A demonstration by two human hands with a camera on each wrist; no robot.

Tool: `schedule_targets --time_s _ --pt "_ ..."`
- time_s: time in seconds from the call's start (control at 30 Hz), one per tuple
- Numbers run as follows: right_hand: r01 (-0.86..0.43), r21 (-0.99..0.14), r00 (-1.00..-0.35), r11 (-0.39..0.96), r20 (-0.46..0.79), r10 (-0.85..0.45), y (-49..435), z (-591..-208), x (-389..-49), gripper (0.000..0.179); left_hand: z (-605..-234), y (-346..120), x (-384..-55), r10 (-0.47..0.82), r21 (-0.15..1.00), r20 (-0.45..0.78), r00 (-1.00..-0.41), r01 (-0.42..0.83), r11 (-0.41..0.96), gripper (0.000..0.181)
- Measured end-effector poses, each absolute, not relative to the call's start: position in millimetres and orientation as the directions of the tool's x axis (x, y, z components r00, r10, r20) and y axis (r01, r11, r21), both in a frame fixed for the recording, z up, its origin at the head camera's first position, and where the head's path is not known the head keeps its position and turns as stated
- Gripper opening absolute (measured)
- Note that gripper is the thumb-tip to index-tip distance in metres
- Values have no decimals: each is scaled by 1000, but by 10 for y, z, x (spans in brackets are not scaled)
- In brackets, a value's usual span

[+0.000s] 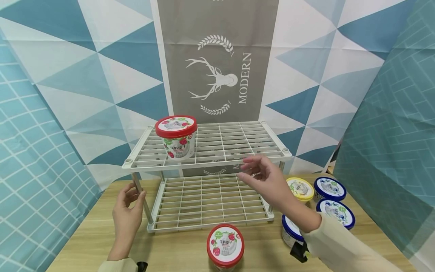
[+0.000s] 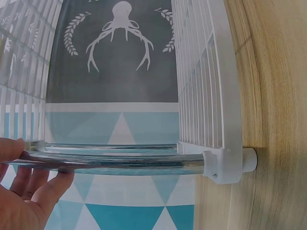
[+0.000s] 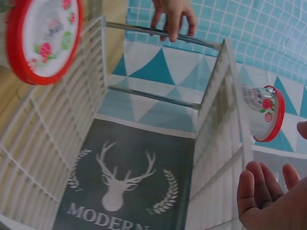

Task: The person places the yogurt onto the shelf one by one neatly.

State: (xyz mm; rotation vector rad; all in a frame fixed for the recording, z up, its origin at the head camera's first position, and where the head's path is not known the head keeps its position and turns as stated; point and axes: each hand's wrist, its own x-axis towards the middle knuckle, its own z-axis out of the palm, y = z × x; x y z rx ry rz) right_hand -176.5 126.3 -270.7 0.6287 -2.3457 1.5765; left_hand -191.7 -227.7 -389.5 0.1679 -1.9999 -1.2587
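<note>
My left hand holds the front left metal post of a white two-tier rack, thumb on one side and fingers on the other. Empty, my right hand hovers at the front right of the upper shelf, its fingers loosely bent. On that shelf, toward the left, a tub with a red lid and strawberry print stands upright. Another red-lidded tub stands on the table before the rack; the right wrist view shows its lid close up.
Right of the rack, partly behind my right arm, are a yellow-lidded tub and several blue-lidded tubs on the wooden table. A patterned cloth hangs behind the rack, and tile-patterned sheets flank the table.
</note>
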Motion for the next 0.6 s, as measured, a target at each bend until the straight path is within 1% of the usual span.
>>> schedule_targets --time_s 0.27,0.6 --pt "-400 -846 -915 352 346 -208 1426 -2998 -1650 35 -3902 -2273 -1938 -469 825 505 -724 247 508 39" --pt "-268 -910 -956 316 211 -203 1576 -3380 -1559 38 -3898 -2269 -1918 -474 819 525 -707 266 509 37"
